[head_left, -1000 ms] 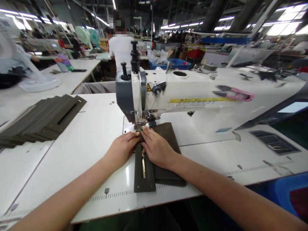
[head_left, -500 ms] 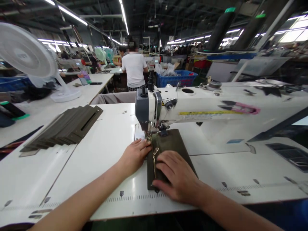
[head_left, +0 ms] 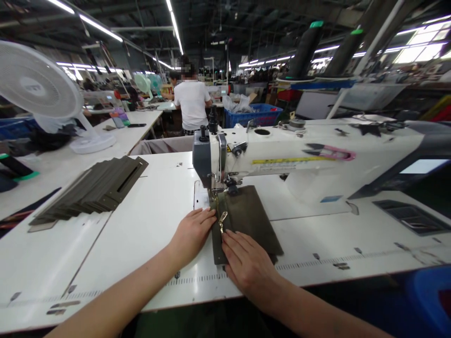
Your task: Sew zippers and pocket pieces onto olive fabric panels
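Note:
A dark olive panel [head_left: 252, 213] lies under the needle area of a white sewing machine [head_left: 275, 152]. Along its left part runs a zipper with a gold zipper pull [head_left: 223, 218]. My left hand [head_left: 192, 234] rests flat, fingertips at the panel's left edge just before the presser foot [head_left: 215, 191]. On the panel's near part, my right hand [head_left: 248, 270] lies with fingers stretched forward, their tips beside the zipper below the pull. Neither hand is closed around anything. The right hand hides part of the zipper and the panel's near edge.
To the left is a fanned stack of olive pieces with slots [head_left: 93, 190]. Pink-handled thread snips [head_left: 329, 151] lie on the machine arm. A white fan [head_left: 38, 87] stands on the neighbouring table; a person in a white shirt [head_left: 192, 105] is beyond the machine.
The panel has shifted slightly forward under the machine. My right hand has flattened, its fingers now extended along the zipper. My left hand stays at the left edge. The view has shifted a little.

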A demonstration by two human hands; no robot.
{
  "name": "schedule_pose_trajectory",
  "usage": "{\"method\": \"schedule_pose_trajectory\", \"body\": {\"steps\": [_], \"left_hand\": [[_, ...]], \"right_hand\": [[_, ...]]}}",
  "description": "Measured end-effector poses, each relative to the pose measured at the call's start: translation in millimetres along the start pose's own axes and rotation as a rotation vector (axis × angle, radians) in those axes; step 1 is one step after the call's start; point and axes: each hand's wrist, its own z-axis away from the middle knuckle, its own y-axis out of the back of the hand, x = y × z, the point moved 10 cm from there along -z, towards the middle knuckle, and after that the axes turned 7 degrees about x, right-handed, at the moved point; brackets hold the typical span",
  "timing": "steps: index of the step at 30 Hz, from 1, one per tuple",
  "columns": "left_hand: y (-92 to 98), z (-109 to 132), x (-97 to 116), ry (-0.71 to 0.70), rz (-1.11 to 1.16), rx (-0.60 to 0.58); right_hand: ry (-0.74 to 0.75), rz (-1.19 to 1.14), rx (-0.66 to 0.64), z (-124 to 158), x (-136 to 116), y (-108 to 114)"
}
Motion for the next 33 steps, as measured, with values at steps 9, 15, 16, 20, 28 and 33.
{"method": "schedule_pose_trajectory", "body": {"steps": [9, 15, 16, 20, 28, 33], "left_hand": [[-7.3, 0, 8, -0.055, -0.083, -0.076], [-7.6, -3, 10, -0.048, -0.106, -0.088], [-7.1, -4, 10, -0.045, -0.107, -0.089], [-6.8, -7, 6, -0.034, -0.094, -0.087], [-8.2, -13, -6, -0.036, -0.07, -0.046], [-5.6, -17, -10, -0.029, -0.02, -0.016]], "right_hand": [[0.068, -0.093, 0.004, -5, -2, -2], [0.059, -0.096, 0.013, -6, -1, -1], [0.052, -0.093, 0.012, -6, 0, -2], [0.032, -0.087, 0.014, -8, 5, -6], [0.013, -0.126, 0.056, -12, 17, -12], [0.007, -0.127, 0.042, -15, 24, -19]]}}
